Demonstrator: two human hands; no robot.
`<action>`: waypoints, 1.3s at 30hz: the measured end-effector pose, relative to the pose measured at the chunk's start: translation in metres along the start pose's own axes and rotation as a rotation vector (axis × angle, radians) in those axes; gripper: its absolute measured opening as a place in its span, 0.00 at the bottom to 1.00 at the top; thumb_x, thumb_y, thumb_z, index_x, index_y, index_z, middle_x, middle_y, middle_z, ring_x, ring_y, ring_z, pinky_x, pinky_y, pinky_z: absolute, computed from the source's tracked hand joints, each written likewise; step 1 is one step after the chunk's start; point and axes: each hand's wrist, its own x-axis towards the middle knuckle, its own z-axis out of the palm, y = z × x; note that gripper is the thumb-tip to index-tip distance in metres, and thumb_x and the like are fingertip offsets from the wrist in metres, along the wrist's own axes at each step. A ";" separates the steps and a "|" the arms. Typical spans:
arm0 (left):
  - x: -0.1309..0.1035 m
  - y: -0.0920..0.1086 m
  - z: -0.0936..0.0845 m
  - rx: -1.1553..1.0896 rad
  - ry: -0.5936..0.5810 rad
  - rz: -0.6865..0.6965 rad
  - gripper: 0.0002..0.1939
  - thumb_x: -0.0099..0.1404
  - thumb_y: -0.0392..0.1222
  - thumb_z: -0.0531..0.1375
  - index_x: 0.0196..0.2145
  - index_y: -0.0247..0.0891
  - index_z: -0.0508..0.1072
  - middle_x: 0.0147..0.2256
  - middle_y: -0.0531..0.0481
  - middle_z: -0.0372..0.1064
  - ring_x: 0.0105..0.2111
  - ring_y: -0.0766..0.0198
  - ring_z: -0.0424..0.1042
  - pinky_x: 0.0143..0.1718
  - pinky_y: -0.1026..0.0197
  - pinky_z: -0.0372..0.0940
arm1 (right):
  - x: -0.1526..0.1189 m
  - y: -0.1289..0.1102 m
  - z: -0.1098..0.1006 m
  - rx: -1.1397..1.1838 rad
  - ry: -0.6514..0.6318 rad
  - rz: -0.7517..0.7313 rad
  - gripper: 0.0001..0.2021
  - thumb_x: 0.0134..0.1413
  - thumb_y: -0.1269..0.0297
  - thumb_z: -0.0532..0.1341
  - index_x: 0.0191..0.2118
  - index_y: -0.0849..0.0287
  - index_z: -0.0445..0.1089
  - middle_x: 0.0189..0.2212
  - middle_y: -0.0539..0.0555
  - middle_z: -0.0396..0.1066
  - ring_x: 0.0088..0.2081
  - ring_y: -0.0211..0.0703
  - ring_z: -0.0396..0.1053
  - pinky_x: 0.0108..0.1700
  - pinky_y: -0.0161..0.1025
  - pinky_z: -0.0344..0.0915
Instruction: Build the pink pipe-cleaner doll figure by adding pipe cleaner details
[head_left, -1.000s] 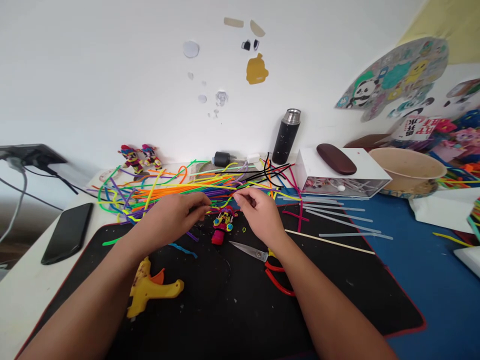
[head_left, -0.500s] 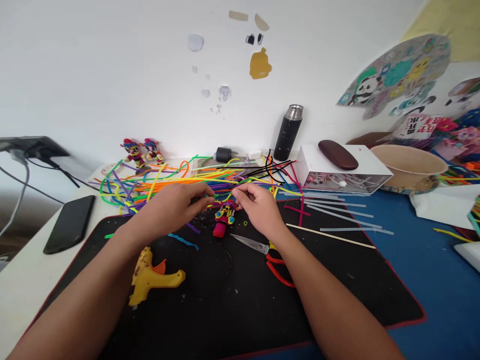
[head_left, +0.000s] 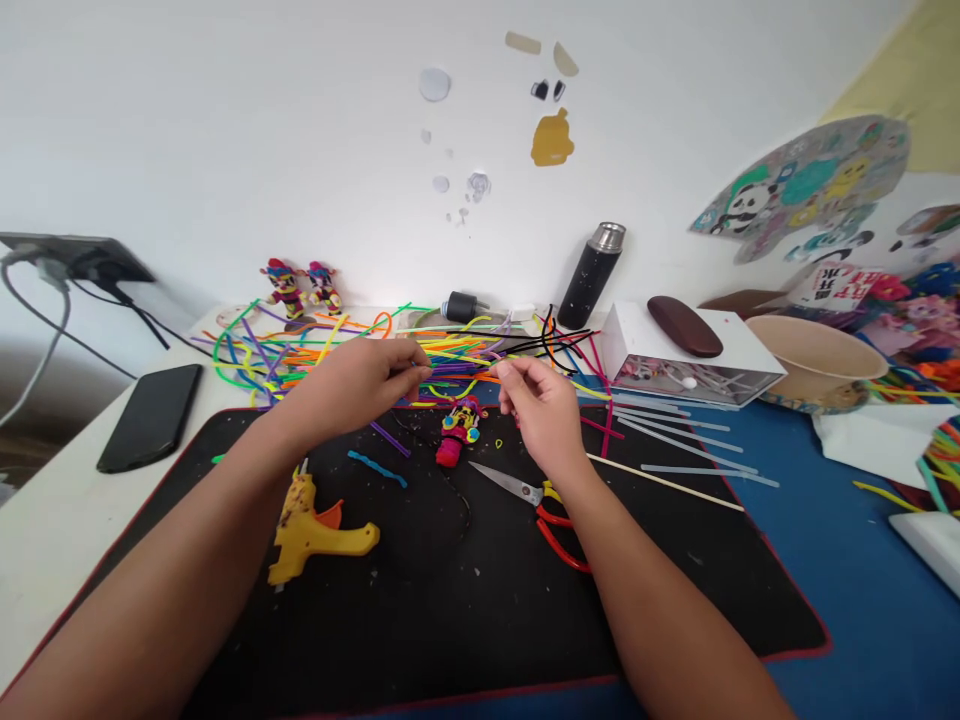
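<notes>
My left hand (head_left: 360, 385) and my right hand (head_left: 541, 408) hover over the far edge of a black mat (head_left: 450, 580), fingertips pinched. Between them runs a thin yellow-green pipe cleaner (head_left: 459, 362), one end in each hand. Just below it a small pink, yellow and blue pipe-cleaner figure (head_left: 457, 432) lies on the mat. Behind the hands spreads a tangled pile of coloured pipe cleaners (head_left: 300, 350).
A yellow glue gun (head_left: 315, 520) lies left of centre, red-handled scissors (head_left: 536, 500) under my right wrist. A black phone (head_left: 150, 415) sits at left. At the back stand a black flask (head_left: 592, 275), a white box (head_left: 690, 350), a bowl (head_left: 817, 350) and two finished figures (head_left: 300, 290). Clear glue sticks (head_left: 675, 430) lie at right.
Both hands have lifted slightly away from the small figure and moved a little apart, drawing the pipe cleaner between them. The camera has shifted a bit to the left.
</notes>
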 end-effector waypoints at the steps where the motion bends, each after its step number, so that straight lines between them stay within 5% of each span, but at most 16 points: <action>1: -0.001 0.001 -0.002 -0.004 0.005 0.002 0.17 0.71 0.54 0.54 0.36 0.42 0.77 0.29 0.52 0.80 0.27 0.60 0.73 0.31 0.60 0.59 | -0.002 -0.001 0.002 0.005 -0.015 -0.015 0.15 0.62 0.48 0.67 0.36 0.56 0.77 0.22 0.47 0.68 0.23 0.38 0.67 0.27 0.36 0.66; 12: -0.009 -0.004 -0.018 -0.070 0.074 0.077 0.14 0.72 0.50 0.54 0.38 0.41 0.76 0.28 0.51 0.78 0.27 0.61 0.72 0.30 0.60 0.58 | -0.009 -0.015 0.021 0.113 0.050 0.032 0.18 0.61 0.47 0.68 0.38 0.60 0.76 0.17 0.42 0.61 0.17 0.33 0.54 0.18 0.32 0.49; 18: -0.009 -0.002 -0.016 -0.114 0.039 0.073 0.15 0.72 0.51 0.54 0.38 0.41 0.76 0.27 0.52 0.77 0.26 0.60 0.72 0.30 0.60 0.58 | -0.022 -0.025 0.003 -0.115 -0.175 0.058 0.18 0.64 0.46 0.65 0.36 0.59 0.76 0.17 0.43 0.62 0.17 0.34 0.56 0.22 0.34 0.53; 30: -0.004 -0.005 -0.004 -0.096 -0.020 0.111 0.16 0.72 0.50 0.53 0.33 0.42 0.74 0.26 0.53 0.75 0.24 0.61 0.68 0.29 0.60 0.56 | -0.058 -0.040 -0.082 -0.936 -0.621 0.152 0.14 0.66 0.57 0.66 0.53 0.55 0.78 0.39 0.55 0.79 0.38 0.47 0.76 0.41 0.41 0.66; 35: -0.002 -0.006 0.000 -0.092 -0.052 0.110 0.14 0.71 0.49 0.53 0.36 0.42 0.76 0.26 0.53 0.76 0.26 0.61 0.71 0.28 0.60 0.57 | -0.079 -0.040 -0.090 -1.162 -0.766 0.137 0.19 0.65 0.62 0.68 0.59 0.58 0.74 0.53 0.62 0.76 0.53 0.58 0.75 0.55 0.48 0.68; 39: -0.002 -0.005 0.001 -0.125 -0.083 0.102 0.13 0.70 0.49 0.54 0.37 0.42 0.75 0.28 0.54 0.77 0.27 0.61 0.73 0.30 0.61 0.60 | -0.087 -0.038 -0.086 -1.251 -0.796 0.098 0.19 0.66 0.70 0.66 0.61 0.60 0.72 0.54 0.63 0.75 0.56 0.58 0.74 0.58 0.49 0.68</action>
